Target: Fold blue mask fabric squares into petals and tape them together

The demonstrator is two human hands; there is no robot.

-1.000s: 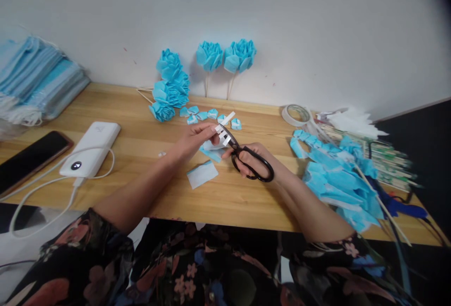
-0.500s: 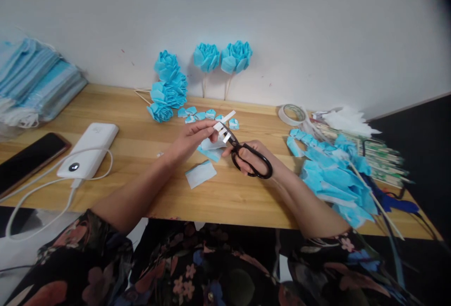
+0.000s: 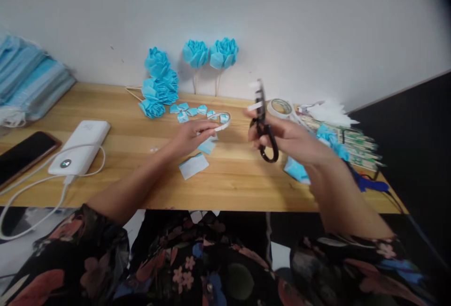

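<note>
My left hand [image 3: 197, 134] is closed in a pinch on a curled strip of white tape [image 3: 224, 126] that loops out to the right. In my right hand [image 3: 278, 132] are black-handled scissors [image 3: 269, 144], raised over the table with the blades upward and slightly smeared by motion. Short white pieces [image 3: 254, 106] cling to the blades. Behind my left hand lie several small folded blue petals [image 3: 182, 117]. A pale blue cut piece [image 3: 193, 166] lies flat just below that hand, and another is partly hidden by its fingers.
Blue paper flowers [image 3: 155, 92] lie at the back, while two on sticks [image 3: 224, 53] lean on the wall. Left are a mask stack [image 3: 42, 80], a phone [image 3: 26, 158] and a cabled power bank [image 3: 82, 144]. Right are a tape roll [image 3: 281, 107], wrapped sticks [image 3: 362, 149] and a blue-handled tool [image 3: 373, 184].
My right hand has carried the scissors up and to the right, away from my left hand, with white pieces on the blades. The tape strip in my left hand now curls. The view has shifted slightly.
</note>
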